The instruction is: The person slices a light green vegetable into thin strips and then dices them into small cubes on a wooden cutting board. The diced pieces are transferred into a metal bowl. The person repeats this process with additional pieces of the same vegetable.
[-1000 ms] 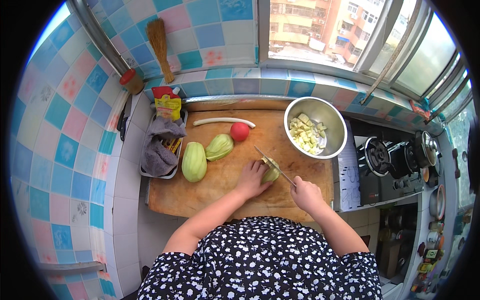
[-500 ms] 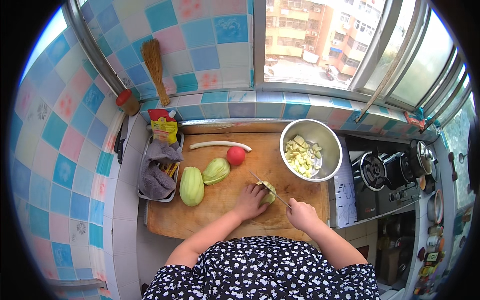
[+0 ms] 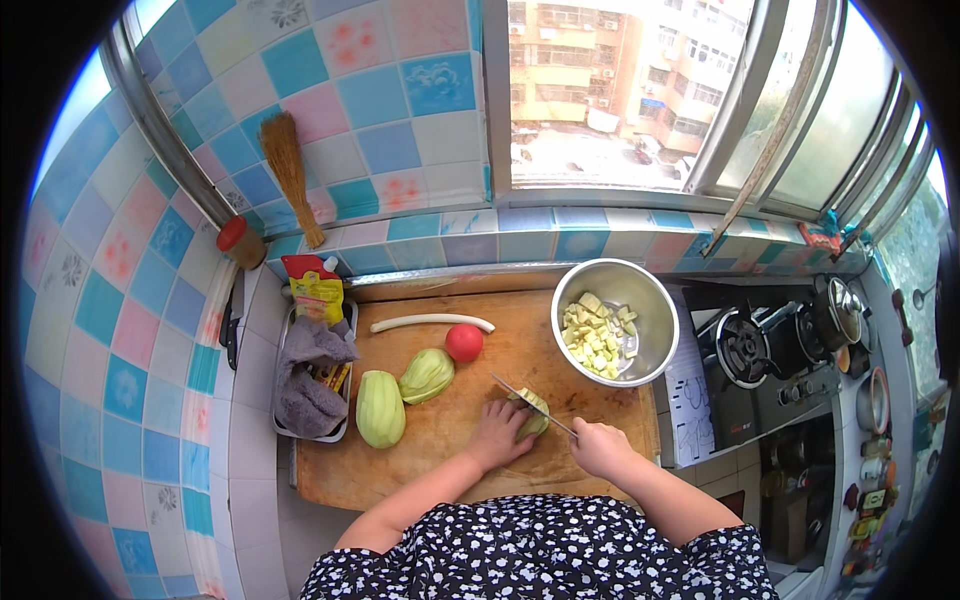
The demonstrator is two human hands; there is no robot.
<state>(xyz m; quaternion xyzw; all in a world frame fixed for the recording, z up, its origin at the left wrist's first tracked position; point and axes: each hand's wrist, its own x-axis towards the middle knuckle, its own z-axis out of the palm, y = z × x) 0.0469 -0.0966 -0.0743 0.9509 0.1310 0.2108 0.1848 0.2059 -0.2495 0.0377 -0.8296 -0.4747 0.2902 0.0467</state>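
Note:
My right hand (image 3: 601,450) grips the handle of a kitchen knife (image 3: 556,421), its blade slanting away to the left across a piece of pale green peeled eggplant (image 3: 533,424). Against the left side of that piece, my left hand (image 3: 496,437) presses it to the wooden cutting board (image 3: 420,470). Its fingertips are partly hidden by the piece and the blade. Two larger peeled eggplants (image 3: 381,410) lie to the left, beside a red tomato (image 3: 464,343) and a white scallion stalk (image 3: 432,320). Eggplant cubes (image 3: 597,335) sit inside a steel bowl (image 3: 655,350) at the board's far right.
A tray (image 3: 350,318) at the left holds a grey towel (image 3: 312,380) and a yellow pouch (image 3: 318,298). Another knife (image 3: 232,325) rests by the left wall. To the right stands a gas stove (image 3: 745,350) with a lidded pot (image 3: 838,310). A straw brush (image 3: 290,178) leans behind.
The whole scene sits lower in the picture, as the view has tilted up slightly. My hands, the knife and the eggplant piece keep nearly the same places on the board.

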